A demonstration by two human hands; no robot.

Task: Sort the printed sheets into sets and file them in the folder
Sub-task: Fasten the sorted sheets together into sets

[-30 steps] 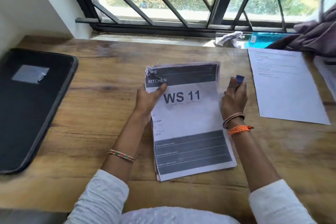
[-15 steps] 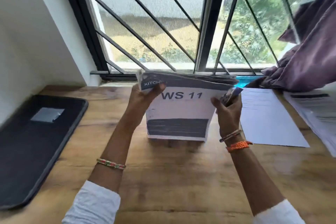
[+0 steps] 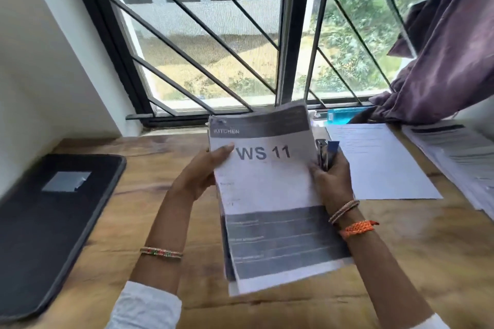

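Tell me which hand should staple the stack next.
Right. The right hand already grips the stapler at the stack's edge; the left hand only holds the opposite edge.

Folder [image 3: 50, 224] left of sheets [image 3: 270, 195], seemingly.

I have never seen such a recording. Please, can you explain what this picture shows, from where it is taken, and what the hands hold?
No machine here: a person wears a camera on the head, looking down at their own hands. The left hand and right hand hold a stack of printed sheets; the top one reads "WS 11". The right hand also grips a small stapler. On the wooden table lie a closed black folder on the left and more sheets on the right.
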